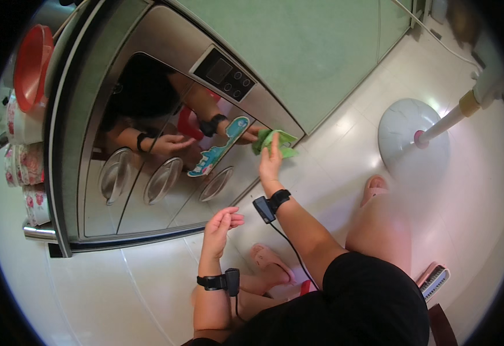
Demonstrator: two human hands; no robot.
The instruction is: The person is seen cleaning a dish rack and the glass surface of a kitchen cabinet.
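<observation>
My right hand (271,162) presses a green cloth (280,142) against the lower front of a glossy cabinet (100,216), near its corner, with the index finger stretched over the cloth. Lower down, my left hand (221,225) is held in the air before the cabinet, its fingers slightly curled and nothing in it. Both wrists wear black straps with small cabled boxes. The mirror-like front reflects my arms and bears several oval recessed handles (162,181), a blue cartoon sticker (219,149) and a black control panel (223,74).
A round white stand base (412,132) with a pole stands on the tiled floor to the right. A brush (433,281) lies near my leg. Red and floral containers (29,164) line the far left. A pale green panel (295,52) adjoins the cabinet.
</observation>
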